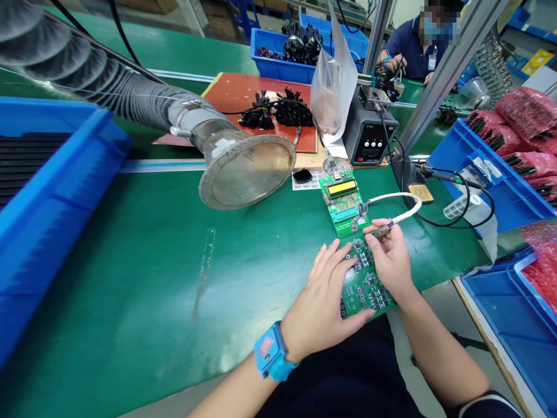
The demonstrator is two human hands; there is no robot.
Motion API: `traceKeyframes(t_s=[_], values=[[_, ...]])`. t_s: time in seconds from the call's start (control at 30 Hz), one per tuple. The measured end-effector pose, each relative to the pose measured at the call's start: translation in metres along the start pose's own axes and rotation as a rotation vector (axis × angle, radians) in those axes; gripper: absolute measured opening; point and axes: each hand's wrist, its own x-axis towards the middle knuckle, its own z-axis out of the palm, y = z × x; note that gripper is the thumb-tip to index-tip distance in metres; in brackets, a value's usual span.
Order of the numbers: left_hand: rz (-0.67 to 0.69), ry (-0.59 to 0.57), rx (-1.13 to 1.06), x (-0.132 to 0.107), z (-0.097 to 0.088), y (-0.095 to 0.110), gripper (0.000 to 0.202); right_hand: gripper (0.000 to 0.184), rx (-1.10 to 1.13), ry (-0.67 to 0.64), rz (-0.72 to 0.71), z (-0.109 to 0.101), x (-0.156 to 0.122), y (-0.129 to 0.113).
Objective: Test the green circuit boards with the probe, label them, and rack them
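My left hand (324, 299) lies with its fingers spread over a green circuit board (369, 278), the fingertips on its upper part and the thumb near its lower edge. Closed in a pinch, my right hand (391, 258) grips a small dark probe (380, 230) over the board's top edge. A white cable (409, 197) loops from the probe to a green tester board (345, 203). That tester carries a lit yellow display and a teal socket, and lies just beyond the circuit board. Whether the probe tip touches the board cannot be made out.
A fume extraction hood (248, 171) hangs over the bench at left centre. Blue bins stand at the left (56, 191) and right (491, 174). Behind the tester are a soldering station (369, 136) and bundled black cables (291, 107). A co-worker (413, 49) sits opposite.
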Motion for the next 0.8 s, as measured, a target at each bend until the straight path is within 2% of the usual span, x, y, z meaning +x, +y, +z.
traceKeyframes(t_s=[0.23,0.67,0.8], values=[[0.004,0.009,-0.002,0.0008,0.0006,-0.0003,0.063,0.020,-0.046,-0.062,-0.004,-0.0005,0.0001,0.0016],[0.038,-0.033,0.002,-0.0026,0.0006,-0.0072,0.054,0.011,-0.106,-0.033,0.006,0.0011,0.0008,0.0019],[0.020,-0.016,-0.035,-0.0027,-0.0001,-0.0088,0.037,0.013,-0.042,-0.047,-0.007,-0.0004,0.0003,0.0027]])
